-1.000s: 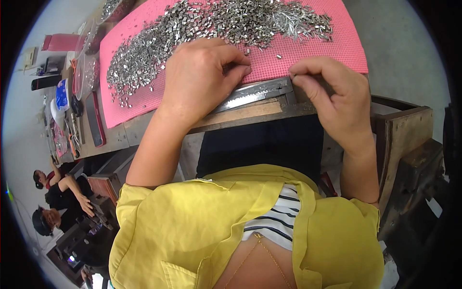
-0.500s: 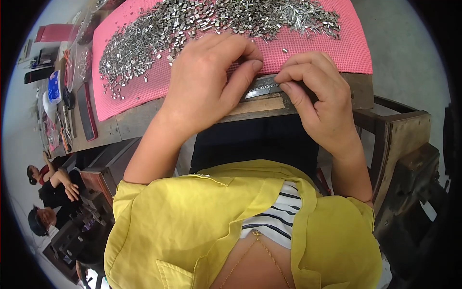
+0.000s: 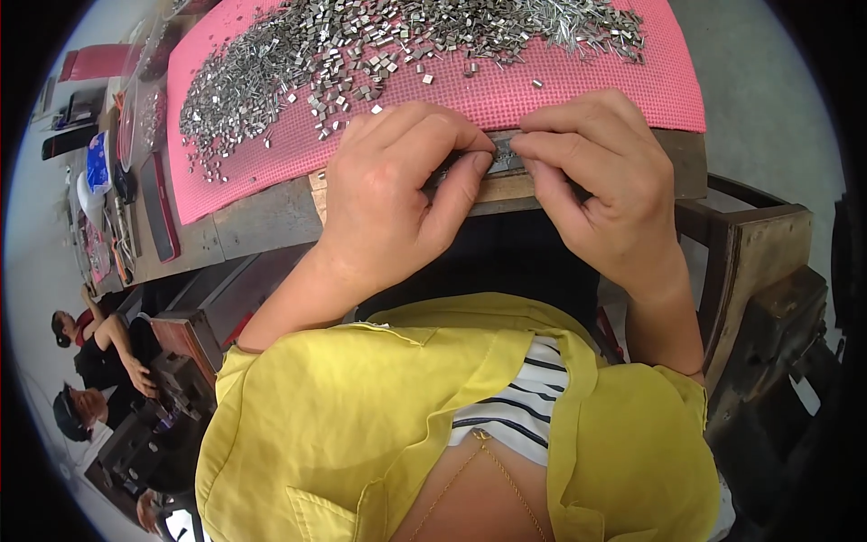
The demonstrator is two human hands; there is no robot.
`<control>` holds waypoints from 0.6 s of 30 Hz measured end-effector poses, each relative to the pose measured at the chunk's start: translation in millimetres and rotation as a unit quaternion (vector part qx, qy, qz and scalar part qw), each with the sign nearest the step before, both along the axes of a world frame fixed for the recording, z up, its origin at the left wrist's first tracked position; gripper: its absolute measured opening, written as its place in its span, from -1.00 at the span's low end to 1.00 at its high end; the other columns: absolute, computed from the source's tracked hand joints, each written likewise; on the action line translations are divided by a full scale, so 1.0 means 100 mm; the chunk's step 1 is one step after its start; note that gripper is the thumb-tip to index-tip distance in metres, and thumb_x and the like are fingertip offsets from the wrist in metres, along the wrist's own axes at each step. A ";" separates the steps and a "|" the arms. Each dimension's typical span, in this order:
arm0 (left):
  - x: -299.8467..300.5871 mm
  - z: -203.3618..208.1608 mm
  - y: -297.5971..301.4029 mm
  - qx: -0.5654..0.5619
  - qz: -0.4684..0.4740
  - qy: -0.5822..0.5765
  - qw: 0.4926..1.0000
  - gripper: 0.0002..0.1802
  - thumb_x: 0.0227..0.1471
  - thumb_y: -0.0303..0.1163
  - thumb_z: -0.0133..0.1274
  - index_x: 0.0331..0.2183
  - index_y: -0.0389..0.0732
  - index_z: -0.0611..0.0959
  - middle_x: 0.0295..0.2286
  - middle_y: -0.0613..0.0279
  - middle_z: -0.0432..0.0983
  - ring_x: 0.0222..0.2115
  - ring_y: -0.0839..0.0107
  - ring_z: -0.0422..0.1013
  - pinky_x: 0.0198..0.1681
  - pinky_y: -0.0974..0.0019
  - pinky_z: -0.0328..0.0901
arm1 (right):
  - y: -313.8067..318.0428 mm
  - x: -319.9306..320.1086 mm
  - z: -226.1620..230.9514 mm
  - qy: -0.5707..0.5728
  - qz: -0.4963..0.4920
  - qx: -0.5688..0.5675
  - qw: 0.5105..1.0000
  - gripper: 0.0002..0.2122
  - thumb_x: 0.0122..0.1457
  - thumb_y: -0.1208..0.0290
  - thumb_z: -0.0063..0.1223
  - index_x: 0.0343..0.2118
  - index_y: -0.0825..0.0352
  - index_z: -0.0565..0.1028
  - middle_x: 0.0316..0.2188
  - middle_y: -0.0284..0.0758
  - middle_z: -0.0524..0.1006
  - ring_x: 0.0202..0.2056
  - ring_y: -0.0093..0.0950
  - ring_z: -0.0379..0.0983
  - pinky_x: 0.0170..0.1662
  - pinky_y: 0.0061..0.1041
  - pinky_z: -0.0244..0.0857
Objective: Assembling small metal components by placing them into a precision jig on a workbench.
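Note:
My left hand (image 3: 393, 185) is closed, thumb and forefinger pinched together at the left part of a small grey metal strip (image 3: 508, 163) with a toothed-looking edge. On the strip's right side, the fingertips of my right hand (image 3: 607, 185) are drawn together in a pinch. Anything between either hand's fingertips is too small or too hidden to name. Under the strip lies a light wooden block (image 3: 506, 188) at the table's near edge. Beyond my hands, a heap of small shiny metal pieces (image 3: 361, 59) covers much of a pink textured mat (image 3: 623, 104).
Thin metal pins (image 3: 578, 32) lie at the heap's right. Along the left stand a red-edged phone (image 3: 160, 208), a blue packet (image 3: 97, 164) and a clear plastic container (image 3: 144, 117). Two people (image 3: 104, 379) sit at the far left. A wooden frame (image 3: 763, 244) stands at right.
My left hand has come nearer, away from the heap's edge, down to the metal strip. My right hand has shifted slightly, and the hands now cover more of the strip.

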State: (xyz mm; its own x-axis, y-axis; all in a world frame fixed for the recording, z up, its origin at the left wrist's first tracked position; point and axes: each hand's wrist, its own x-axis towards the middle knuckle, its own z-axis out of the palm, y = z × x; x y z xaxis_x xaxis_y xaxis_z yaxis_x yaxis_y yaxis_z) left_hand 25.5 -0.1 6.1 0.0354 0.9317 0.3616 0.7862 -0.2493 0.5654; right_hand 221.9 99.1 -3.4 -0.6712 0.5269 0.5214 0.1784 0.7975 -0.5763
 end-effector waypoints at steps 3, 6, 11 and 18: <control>0.00 -0.01 0.00 0.006 0.006 0.017 1.000 -0.90 -0.02 -0.57 0.26 -0.37 -0.23 0.69 -0.41 0.19 0.64 -0.40 0.22 0.54 -0.29 0.27 0.35 | 0.01 0.02 0.01 -0.012 0.009 0.011 1.000 -0.77 -0.08 0.73 0.27 -0.31 0.36 0.68 -0.31 -0.31 0.66 -0.27 -0.33 0.52 -0.24 -0.43 0.41; 0.01 -0.03 0.00 0.022 0.010 0.033 0.999 -0.89 -0.03 -0.57 0.26 -0.37 -0.22 0.68 -0.42 0.20 0.64 -0.41 0.22 0.54 -0.29 0.27 0.34 | 0.00 0.02 -0.01 -0.007 0.009 -0.001 1.000 -0.75 -0.07 0.74 0.26 -0.29 0.36 0.68 -0.29 -0.31 0.67 -0.26 -0.32 0.53 -0.22 -0.43 0.42; 0.02 -0.08 0.01 0.039 0.014 0.031 0.999 -0.87 -0.07 -0.54 0.26 -0.39 -0.17 0.65 -0.44 0.28 0.60 -0.43 0.25 0.51 -0.31 0.25 0.28 | 0.00 0.02 -0.03 0.003 0.004 -0.009 1.000 -0.76 -0.06 0.74 0.24 -0.28 0.37 0.68 -0.28 -0.30 0.68 -0.26 -0.32 0.53 -0.21 -0.43 0.42; 0.03 -0.10 0.01 0.091 0.016 0.093 0.991 -0.82 -0.15 -0.50 0.28 -0.41 -0.10 0.63 -0.45 0.36 0.57 -0.46 0.30 0.48 -0.33 0.24 0.24 | 0.00 0.02 -0.04 0.012 0.004 -0.014 1.000 -0.75 -0.05 0.75 0.23 -0.27 0.38 0.68 -0.28 -0.29 0.68 -0.25 -0.32 0.54 -0.20 -0.44 0.42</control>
